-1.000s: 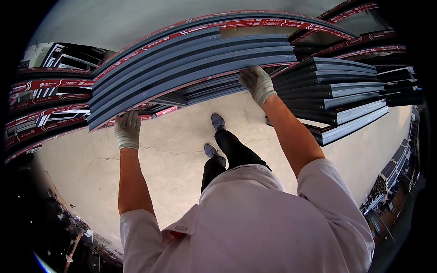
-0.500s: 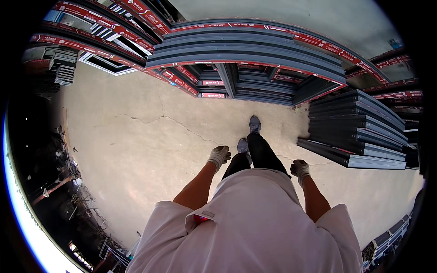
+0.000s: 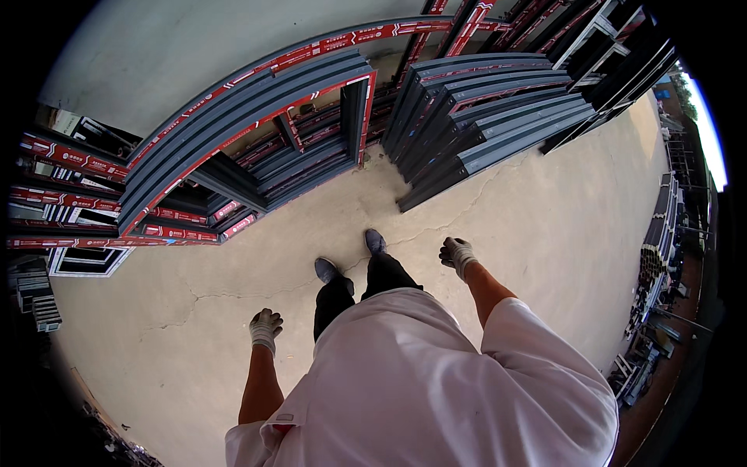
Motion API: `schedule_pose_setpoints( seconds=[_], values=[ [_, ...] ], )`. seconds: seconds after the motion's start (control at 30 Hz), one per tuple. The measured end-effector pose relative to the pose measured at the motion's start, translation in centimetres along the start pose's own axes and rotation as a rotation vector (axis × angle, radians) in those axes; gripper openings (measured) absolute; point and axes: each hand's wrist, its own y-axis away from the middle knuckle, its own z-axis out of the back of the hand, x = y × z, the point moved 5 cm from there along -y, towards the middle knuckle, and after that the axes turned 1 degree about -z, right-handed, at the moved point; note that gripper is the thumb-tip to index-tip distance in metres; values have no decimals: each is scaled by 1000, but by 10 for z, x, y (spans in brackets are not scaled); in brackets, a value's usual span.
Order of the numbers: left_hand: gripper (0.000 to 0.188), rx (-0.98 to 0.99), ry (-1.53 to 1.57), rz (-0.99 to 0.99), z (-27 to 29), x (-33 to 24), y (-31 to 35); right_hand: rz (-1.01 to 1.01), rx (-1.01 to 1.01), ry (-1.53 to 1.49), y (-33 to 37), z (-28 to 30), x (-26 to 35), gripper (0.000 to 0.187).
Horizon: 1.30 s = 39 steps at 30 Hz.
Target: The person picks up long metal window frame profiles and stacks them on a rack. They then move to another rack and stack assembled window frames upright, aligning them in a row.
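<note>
2 gloved hands hang well apart: left hand [image 3: 266,327] and right hand [image 3: 457,254] have bent fingers with nothing visible in them; how tightly they close, I cannot tell. Ahead of the left hand, beyond the shoes [image 3: 327,270], stands the red-taped frame stack [image 3: 241,117]; ahead of the right, a 2nd stack [image 3: 529,128]. Each frame looks stiff, fairly heavy, smooth enough to slip; the long outer rail, gripped near its 2 ends, seems the best hold.

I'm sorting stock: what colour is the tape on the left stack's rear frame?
Red tape with white markings; clearest in the head view.
</note>
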Motion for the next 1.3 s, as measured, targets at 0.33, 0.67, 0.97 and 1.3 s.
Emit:
schedule_pose_setpoints(
  seconds=[0.33,0.67,0.97,1.3],
  values=[
    [54,106,-96,-81,-179,2,53,217,4,-521,-96,91,193,73],
    [44,557,-375,-174,-486,19,199,230,174,-516,-160,110,255,50],
    [41,608,-468,-184,-512,19,209,189,227,-549,-140,141,222,50],
    [47,772,-429,-53,-527,73,221,180,370,-789,-109,185,163,45]
  ],
)
